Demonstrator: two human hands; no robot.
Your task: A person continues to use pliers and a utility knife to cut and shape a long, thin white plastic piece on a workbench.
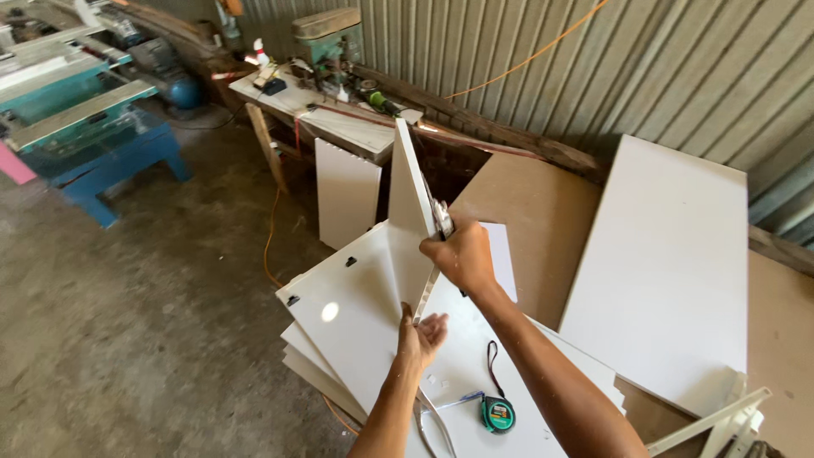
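Note:
A white panel [409, 203] stands upright on its edge on top of a stack of flat white boards [352, 301]. My right hand [462, 254] grips the panel's near edge, with a small metal tool against that edge. My left hand [420, 335] is open, palm up, fingers touching the panel's lower corner. A green tape measure [498, 414] with a black strap lies on the top board near my right forearm.
A large white board [670, 263] and a brown board [530, 220] lie at right. A workbench [326, 114] with a drill press [329, 38] stands by the corrugated wall. A blue table saw [85, 127] is at far left. Orange cable [271, 237] runs over the concrete floor.

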